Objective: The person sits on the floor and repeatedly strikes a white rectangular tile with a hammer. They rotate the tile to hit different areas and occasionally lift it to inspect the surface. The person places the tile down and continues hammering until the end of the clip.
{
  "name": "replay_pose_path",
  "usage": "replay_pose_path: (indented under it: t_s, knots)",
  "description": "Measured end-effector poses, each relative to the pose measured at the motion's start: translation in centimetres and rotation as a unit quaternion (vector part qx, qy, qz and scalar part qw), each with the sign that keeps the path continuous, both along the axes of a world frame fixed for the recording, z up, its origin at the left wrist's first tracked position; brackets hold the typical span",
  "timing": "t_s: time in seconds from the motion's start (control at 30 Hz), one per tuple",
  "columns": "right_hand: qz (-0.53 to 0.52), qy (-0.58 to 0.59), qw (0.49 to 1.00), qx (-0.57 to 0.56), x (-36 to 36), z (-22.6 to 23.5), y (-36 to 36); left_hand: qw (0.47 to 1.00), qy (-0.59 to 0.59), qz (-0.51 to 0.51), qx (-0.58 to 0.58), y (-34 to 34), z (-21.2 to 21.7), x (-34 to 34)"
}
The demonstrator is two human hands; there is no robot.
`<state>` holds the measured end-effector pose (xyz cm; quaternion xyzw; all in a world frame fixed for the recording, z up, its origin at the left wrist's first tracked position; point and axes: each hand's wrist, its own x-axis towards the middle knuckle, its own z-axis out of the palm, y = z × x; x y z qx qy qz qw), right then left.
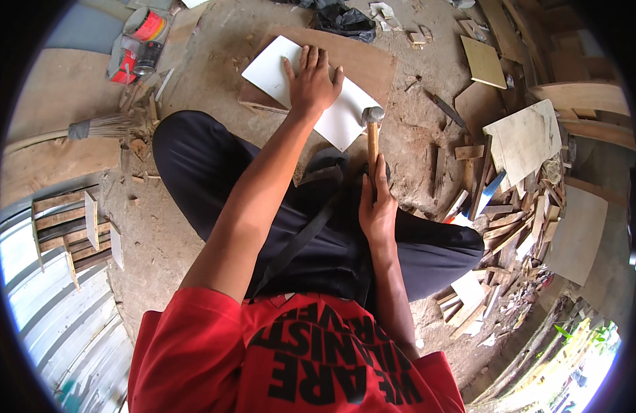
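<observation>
A white rectangular board (268, 67) lies aslant on a brown wooden board (373, 69) in front of my crossed legs. My left hand (314, 82) presses flat on the white board with its fingers spread. In my right hand (378, 206) is a hammer (373, 141), gripped by its wooden handle. The metal hammer head is at the white board's right edge; whether it touches the board I cannot tell.
Wood scraps (517, 224) are heaped on the right, with a saw (449, 110) nearby. Paint cans (146, 26) and a twig broom (104, 127) lie to the left. A black plastic bag (345, 22) sits beyond the boards. A slatted wooden piece (70, 224) stands at far left.
</observation>
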<state>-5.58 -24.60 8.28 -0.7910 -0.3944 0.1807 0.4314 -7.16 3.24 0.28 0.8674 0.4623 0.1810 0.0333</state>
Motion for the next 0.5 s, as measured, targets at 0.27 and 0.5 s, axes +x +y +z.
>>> replay_pose_path:
  t_s: [0.27,0.5]
  knots:
    - [0.021,-0.109,0.991,0.071,0.2,-0.9,-0.4,1.0,0.004,0.001,0.006,-0.1,0.0,0.0]
    - [-0.005,-0.032,0.999,0.018,0.7,-0.1,-0.2,1.0,0.016,-0.013,-0.006,0.4,-0.3,0.2]
